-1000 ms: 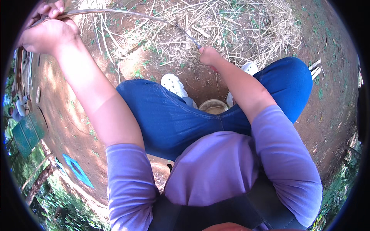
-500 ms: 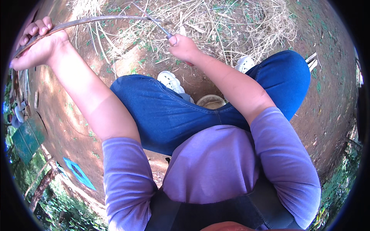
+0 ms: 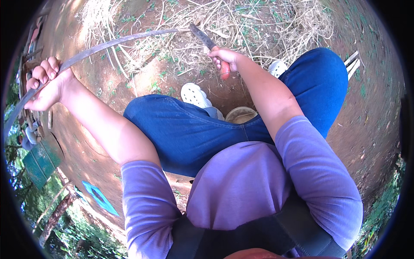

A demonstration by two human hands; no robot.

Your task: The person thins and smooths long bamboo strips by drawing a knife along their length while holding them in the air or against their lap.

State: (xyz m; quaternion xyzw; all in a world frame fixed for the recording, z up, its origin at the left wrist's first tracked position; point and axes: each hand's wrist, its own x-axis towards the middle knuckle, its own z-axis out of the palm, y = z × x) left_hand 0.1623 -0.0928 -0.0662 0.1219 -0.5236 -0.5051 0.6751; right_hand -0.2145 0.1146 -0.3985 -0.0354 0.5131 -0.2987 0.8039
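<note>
A long, thin, curved strip, seemingly of split bamboo or wood, runs from the left rim to the upper middle. My left hand is closed around it at the far left, fingers wrapped over its upper side. In my right hand is a knife with a dark blade and an orange-red handle, its butt showing below my fist. The blade points up and to the left, its flat side in sight. Its tip overlaps the strip's far end; whether they touch I cannot tell.
Pale shavings litter the brown ground ahead. Between my white shoes and bent legs stands a round container, partly hidden. A green panel and a blue frame-shaped thing lie at the left. Split pieces are beyond my right knee.
My right hand has moved right and nearer, turning the knife so its flat side shows. My left hand has come lower and slightly right with the strip, which has shifted too.
</note>
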